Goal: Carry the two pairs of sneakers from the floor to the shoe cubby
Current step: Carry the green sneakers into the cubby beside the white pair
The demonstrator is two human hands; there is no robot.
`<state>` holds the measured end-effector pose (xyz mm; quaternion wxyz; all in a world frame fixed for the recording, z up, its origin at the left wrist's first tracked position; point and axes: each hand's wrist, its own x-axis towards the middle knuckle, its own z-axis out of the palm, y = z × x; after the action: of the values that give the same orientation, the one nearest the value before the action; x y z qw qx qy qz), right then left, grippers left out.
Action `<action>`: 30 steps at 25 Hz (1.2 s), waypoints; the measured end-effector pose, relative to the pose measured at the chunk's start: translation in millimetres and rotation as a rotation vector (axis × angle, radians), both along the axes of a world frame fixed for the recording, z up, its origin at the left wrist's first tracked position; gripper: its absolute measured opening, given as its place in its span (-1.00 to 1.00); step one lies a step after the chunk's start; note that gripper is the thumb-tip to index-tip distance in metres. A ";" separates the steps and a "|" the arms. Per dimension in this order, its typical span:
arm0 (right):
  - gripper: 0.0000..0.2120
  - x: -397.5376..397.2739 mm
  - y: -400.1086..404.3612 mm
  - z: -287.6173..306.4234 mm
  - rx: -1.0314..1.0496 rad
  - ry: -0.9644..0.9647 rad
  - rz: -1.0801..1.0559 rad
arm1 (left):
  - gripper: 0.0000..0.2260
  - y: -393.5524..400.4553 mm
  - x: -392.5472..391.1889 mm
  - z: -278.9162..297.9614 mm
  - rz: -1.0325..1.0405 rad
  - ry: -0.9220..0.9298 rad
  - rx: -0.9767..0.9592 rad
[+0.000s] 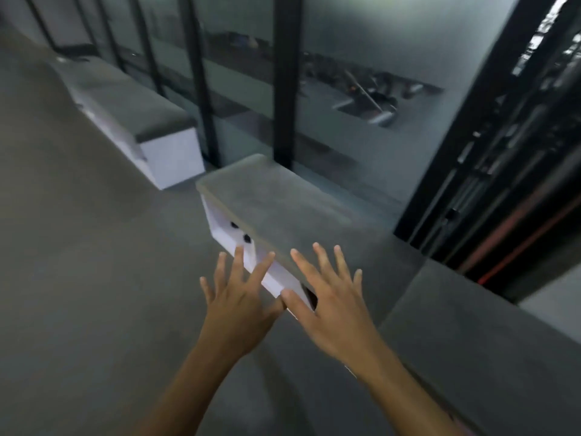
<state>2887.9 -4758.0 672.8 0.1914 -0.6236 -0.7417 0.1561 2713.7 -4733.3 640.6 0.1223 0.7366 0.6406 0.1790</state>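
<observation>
A low white shoe cubby point(276, 202) with a grey cushioned top stands against the glass wall, just ahead of me. Dark shoe tips point(240, 231) poke out of its left compartment, and a dark shape point(309, 295) shows at its near end by my right thumb. My left hand point(239, 297) and my right hand point(327, 297) are both held out in front of the cubby's open face, palms down, fingers spread, holding nothing. The frame is blurred, so shoe details are unclear.
A second white bench point(141, 118) with a grey top stands further back on the left. A glass wall with black posts point(284, 80) runs behind both. A black door frame point(471, 127) is at the right. Grey floor point(78, 262) stretches left.
</observation>
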 end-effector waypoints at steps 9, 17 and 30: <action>-0.31 -216.8 220.0 33.5 0.108 -0.004 0.214 | -0.15 170.2 -225.1 43.3 0.300 0.000 0.071; -0.25 -375.7 484.7 27.0 0.111 -0.040 0.420 | -0.09 390.3 -376.1 30.5 0.552 -0.002 0.006; -0.24 -726.3 873.1 31.1 0.136 0.002 0.568 | -0.11 752.5 -714.4 48.9 0.704 -0.005 0.026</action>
<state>2161.6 -3884.9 703.9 0.1820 -0.3765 -0.8952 0.1538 1999.3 -3980.8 689.5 0.0454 0.4718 0.8526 0.2203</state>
